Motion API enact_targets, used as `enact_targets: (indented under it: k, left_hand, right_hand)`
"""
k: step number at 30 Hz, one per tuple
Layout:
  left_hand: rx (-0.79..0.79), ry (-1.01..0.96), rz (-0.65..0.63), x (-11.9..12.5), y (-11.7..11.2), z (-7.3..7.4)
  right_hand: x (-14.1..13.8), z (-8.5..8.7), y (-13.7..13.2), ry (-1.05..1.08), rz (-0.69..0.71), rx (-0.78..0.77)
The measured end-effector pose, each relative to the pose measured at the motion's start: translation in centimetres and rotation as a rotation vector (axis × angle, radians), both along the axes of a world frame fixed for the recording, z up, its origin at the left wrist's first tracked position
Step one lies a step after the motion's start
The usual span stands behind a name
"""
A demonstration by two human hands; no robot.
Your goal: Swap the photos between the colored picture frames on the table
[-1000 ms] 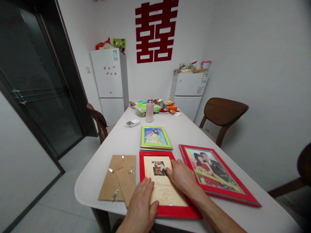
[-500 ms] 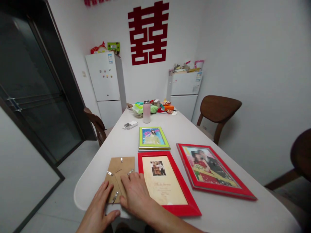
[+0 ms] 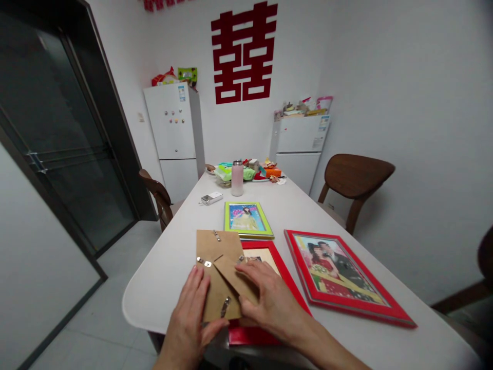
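Note:
A brown backing board point(image 3: 219, 246) with metal hanger clips is tilted up off the table between my hands. Its triangular stand flap point(image 3: 239, 280) juts outward on the right side. My left hand point(image 3: 190, 313) grips the board's lower left edge, fingers on the face and thumb at the bottom. My right hand point(image 3: 271, 298) pinches the flap and the right side of the board. Below and behind lies a red picture frame point(image 3: 250, 336) with a cream insert, partly covered by the board and my right hand.
On the right lies a red-framed couple photo point(image 3: 342, 272). A green-framed picture point(image 3: 248, 218) lies farther back. Beyond it are a pink bottle point(image 3: 237, 180), a small silver device point(image 3: 211, 198) and a pile of packets point(image 3: 246, 172). Wooden chairs point(image 3: 356, 177) flank the white table point(image 3: 162, 288).
The backing board has come up off the table and shifted right, over the red frame. Both hands have moved right with it, and the stand flap now sticks out more.

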State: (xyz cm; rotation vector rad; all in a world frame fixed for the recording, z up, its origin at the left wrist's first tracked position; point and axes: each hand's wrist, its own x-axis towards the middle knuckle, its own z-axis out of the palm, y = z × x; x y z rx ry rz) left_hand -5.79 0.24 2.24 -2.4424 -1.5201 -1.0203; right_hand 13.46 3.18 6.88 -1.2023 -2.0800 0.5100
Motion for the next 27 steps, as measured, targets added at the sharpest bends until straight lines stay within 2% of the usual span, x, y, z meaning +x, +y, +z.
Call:
enact_targets:
  k: [4, 8, 11, 17, 22, 27]
  left_hand:
    - [-0.134, -0.011, -0.080, 4.4, 0.6, -1.9]
    - [-0.216, -0.038, -0.150, 6.5, 1.2, -3.0]
    - [-0.282, -0.048, -0.148, 6.9, 1.4, -2.6]
    - [-0.385, 0.003, -0.122, 6.8, 1.8, -0.8]
    - [-0.399, -0.066, -0.139, 6.8, 1.4, -0.7]
    - [-0.454, 0.012, -0.185, 6.9, 0.6, -0.6]
  right_hand:
    - [4.3, -1.9, 0.0, -0.092, -0.102, -0.100]
    - [6.3, -3.3, 0.0, -0.162, -0.156, -0.152]
    - [6.4, -4.0, 0.1, -0.190, -0.151, -0.117]
    - [5.8, -5.3, 0.0, -0.254, -0.160, -0.041]
    - [6.6, -5.6, 0.7, -0.253, -0.146, 0.009]
    - [7.0, -5.4, 2.4, -0.397, -0.229, 0.093]
